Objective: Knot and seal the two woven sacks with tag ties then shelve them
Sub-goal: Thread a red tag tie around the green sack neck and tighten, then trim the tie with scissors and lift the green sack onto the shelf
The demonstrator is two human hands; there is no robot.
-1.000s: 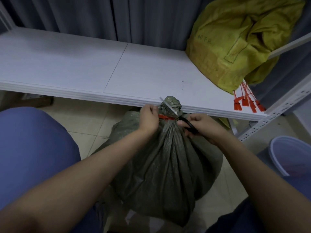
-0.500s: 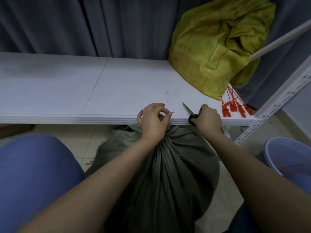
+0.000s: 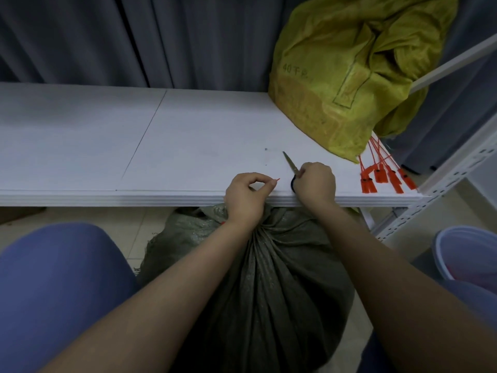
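Note:
A grey-green woven sack [image 3: 263, 292] stands on the floor between my knees, its gathered neck hidden under the shelf edge and my hands. My left hand [image 3: 246, 197] pinches a short red piece of tag tie [image 3: 277, 179] over the shelf's front edge. My right hand [image 3: 316, 184] grips scissors [image 3: 290, 164], their closed blades pointing away over the white shelf [image 3: 188, 146]. A yellow woven sack [image 3: 341, 74] sits on the shelf at the right. Several red tag ties [image 3: 384, 176] lie in front of it.
Grey curtains [image 3: 134, 39] hang behind the shelf. A white perforated shelf post [image 3: 441, 184] rises at the right. A pale blue bucket [image 3: 468, 254] stands on the floor at lower right. My blue-clad knee [image 3: 59, 278] fills the lower left.
Both hands rose from the green sack's neck to the shelf edge. The left hand now holds a cut red tie end; the right carries the scissors onto the shelf.

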